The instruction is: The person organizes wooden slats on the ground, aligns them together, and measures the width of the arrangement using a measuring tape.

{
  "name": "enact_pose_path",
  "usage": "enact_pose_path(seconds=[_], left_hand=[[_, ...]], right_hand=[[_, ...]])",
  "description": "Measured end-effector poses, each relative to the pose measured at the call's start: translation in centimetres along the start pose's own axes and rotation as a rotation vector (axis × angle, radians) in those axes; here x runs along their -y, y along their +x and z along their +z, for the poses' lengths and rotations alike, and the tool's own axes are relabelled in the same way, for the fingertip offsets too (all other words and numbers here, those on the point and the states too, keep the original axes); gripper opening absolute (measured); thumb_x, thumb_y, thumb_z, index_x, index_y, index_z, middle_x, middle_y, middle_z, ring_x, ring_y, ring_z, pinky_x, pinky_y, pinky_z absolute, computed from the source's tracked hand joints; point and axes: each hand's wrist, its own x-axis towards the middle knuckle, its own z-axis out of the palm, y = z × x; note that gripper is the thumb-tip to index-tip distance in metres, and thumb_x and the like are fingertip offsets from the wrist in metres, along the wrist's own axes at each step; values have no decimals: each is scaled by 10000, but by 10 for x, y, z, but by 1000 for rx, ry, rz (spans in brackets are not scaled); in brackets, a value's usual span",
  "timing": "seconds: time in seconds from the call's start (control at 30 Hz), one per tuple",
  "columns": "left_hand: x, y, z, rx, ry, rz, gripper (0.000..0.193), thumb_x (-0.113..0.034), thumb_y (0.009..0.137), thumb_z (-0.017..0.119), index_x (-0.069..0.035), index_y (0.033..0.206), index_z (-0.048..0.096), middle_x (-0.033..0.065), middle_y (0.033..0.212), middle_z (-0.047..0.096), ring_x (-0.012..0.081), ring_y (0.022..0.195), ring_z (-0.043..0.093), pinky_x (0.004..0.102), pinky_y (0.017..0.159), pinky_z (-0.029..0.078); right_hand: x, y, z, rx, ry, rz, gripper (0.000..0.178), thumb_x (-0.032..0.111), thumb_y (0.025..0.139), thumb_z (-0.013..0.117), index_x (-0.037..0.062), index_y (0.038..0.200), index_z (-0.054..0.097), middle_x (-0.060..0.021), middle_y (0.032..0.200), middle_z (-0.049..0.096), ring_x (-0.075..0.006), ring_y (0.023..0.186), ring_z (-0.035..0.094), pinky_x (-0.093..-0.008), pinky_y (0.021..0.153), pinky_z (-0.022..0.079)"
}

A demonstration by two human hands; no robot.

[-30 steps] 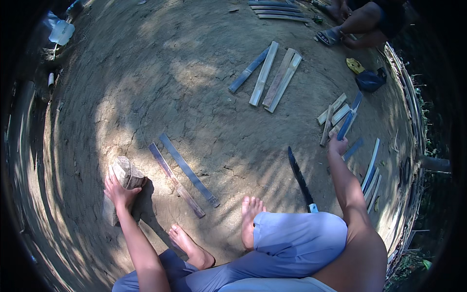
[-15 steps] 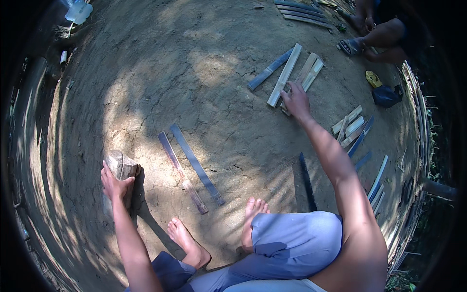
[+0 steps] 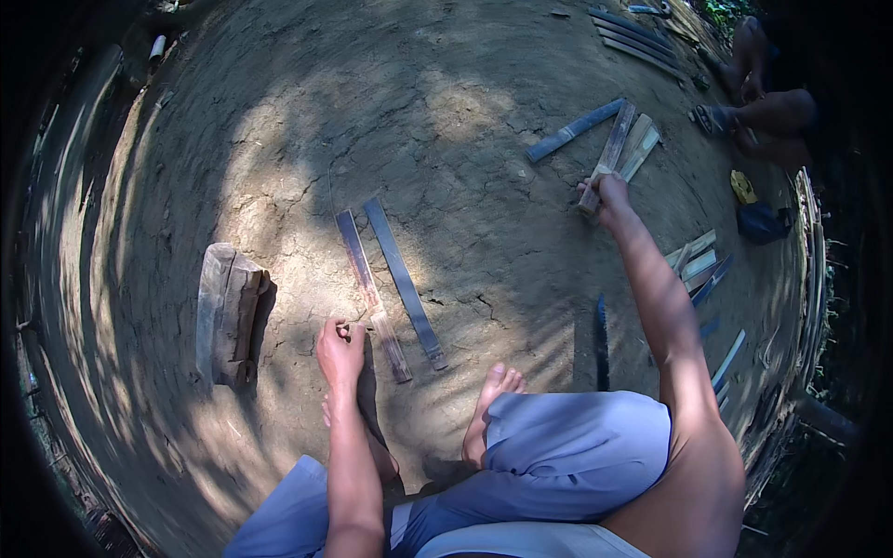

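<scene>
My right hand [image 3: 609,192] is closed round the near end of a wooden slat [image 3: 616,138], greyish along its length and pale near my fingers. Pale slats [image 3: 642,149] lie beside it, and a blue-grey slat [image 3: 577,129] lies to its left. My left hand [image 3: 340,353] is over the ground, fingers loosely curled and apart, with nothing visible in them. Just right of it are two long, thin slats, one brownish [image 3: 364,270] and one dark grey [image 3: 402,279]. The split wooden block [image 3: 229,314] stands on the left, apart from my left hand.
A dark saw-like blade [image 3: 602,344] lies right of my knee. More slats [image 3: 693,256] are piled at the right, others [image 3: 637,42] at the far right. A person's legs [image 3: 777,112] are beyond, near a black bag [image 3: 763,223] and a yellow item [image 3: 742,187].
My left hand has let go of the wooden block and moved right towards the two thin slats. My right hand has closed on a slat and shifted it. The view has turned slightly.
</scene>
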Motion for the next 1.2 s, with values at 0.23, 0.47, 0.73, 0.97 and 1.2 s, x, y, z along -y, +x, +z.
enact_pose_path(seconds=[0.23,0.47,0.73,0.97,1.2], left_hand=[[-23,-14,13,222,42,-115,513,-423,793,825,-29,1054,625,204,916,707,396,888,696,474,819,534],[-7,-4,-14,194,133,-99,477,-343,781,823,28,1032,658,275,1004,718,447,976,701,498,896,547],[17,0,-102,-40,67,-195,393,-321,767,809,-4,947,661,214,884,731,401,866,721,483,782,552],[30,6,-66,74,71,-129,417,-328,783,785,13,980,651,259,924,718,441,913,700,513,851,536],[37,16,-44,34,116,-81,533,-392,806,778,7,1132,644,257,1101,673,428,1051,658,500,917,527]], right_hand=[[-6,-95,23,102,-344,-289,403,91,869,670,44,1243,527,-66,815,594,-140,620,576,-346,492,476],[-37,-148,59,791,-838,-790,601,195,790,768,47,1343,586,-152,1080,726,-271,974,710,-378,872,544],[-65,-224,127,1391,-1147,-828,573,337,840,739,78,1334,605,-146,1125,706,-378,1025,676,-469,888,538],[-77,-239,220,922,-1146,-485,611,323,899,755,104,1375,440,-185,1037,696,-365,1058,674,-466,909,514],[-79,-202,222,619,-823,-605,913,172,880,772,136,1613,228,-86,907,674,-228,810,677,-394,764,537]])
